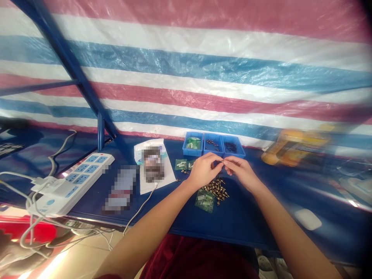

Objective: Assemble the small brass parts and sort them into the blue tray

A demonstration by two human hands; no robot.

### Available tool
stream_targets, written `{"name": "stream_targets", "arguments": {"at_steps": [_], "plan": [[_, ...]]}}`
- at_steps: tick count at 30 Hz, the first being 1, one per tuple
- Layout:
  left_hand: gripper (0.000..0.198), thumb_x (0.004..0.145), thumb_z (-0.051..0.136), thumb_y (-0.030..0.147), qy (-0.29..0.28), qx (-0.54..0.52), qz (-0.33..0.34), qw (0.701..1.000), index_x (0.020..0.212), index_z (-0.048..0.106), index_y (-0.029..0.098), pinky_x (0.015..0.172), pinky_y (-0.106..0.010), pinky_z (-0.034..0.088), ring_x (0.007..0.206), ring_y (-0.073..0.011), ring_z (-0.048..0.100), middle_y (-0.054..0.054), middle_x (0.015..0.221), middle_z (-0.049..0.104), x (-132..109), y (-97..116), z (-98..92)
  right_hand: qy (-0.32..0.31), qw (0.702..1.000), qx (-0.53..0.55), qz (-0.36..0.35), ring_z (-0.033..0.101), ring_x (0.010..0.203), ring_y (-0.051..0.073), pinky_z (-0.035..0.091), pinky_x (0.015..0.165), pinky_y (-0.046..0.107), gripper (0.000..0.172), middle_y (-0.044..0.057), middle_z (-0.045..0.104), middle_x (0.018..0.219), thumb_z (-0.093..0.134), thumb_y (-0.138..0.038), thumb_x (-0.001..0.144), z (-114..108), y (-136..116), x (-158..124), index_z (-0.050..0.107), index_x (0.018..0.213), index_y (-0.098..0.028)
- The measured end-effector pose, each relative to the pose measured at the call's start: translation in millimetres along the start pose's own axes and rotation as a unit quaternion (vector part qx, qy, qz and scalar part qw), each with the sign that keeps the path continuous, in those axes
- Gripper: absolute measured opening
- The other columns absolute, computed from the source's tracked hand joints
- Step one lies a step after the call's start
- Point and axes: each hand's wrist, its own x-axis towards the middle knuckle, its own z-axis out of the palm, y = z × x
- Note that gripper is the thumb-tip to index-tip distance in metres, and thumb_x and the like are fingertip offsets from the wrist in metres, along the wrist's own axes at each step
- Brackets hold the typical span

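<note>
My left hand (203,169) and my right hand (241,170) meet above the blue table (247,217), fingertips pinched together on a small brass part (222,161). Just below them lies a pile of small brass parts (216,188). A small green plastic bag (205,200) lies beside the pile, nearer to me. Two more green bags (181,164) lie to the left of my left hand. Behind the hands stand three blue bins (213,145), one with green bags, one with brass parts, one with dark parts.
A white power strip (75,182) with plugged cables sits at the left. Beside it lie a blurred dark packet (120,190) and a white sheet (152,164). A yellow container (293,149) stands at the right, a white oval object (307,219) nearer. A striped tarp hangs behind.
</note>
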Motion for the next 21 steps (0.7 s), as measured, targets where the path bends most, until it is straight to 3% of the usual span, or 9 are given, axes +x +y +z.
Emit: {"name": "stream_targets", "arguments": {"at_steps": [21], "plan": [[0.016, 0.093, 0.056, 0.031, -0.019, 0.017, 0.009, 1.0, 0.1, 0.068, 0.023, 0.069, -0.026, 0.05, 0.066, -0.0114, 0.059, -0.002, 0.102, 0.069, -0.9, 2.1, -1.1, -0.017, 1.0, -0.013, 0.0, 0.049, 0.06, 0.013, 0.04, 0.058, 0.027, 0.035, 0.0, 0.058, 0.069, 0.069, -0.054, 0.082, 0.5, -1.3, -0.3, 0.065, 0.078, -0.019]]}}
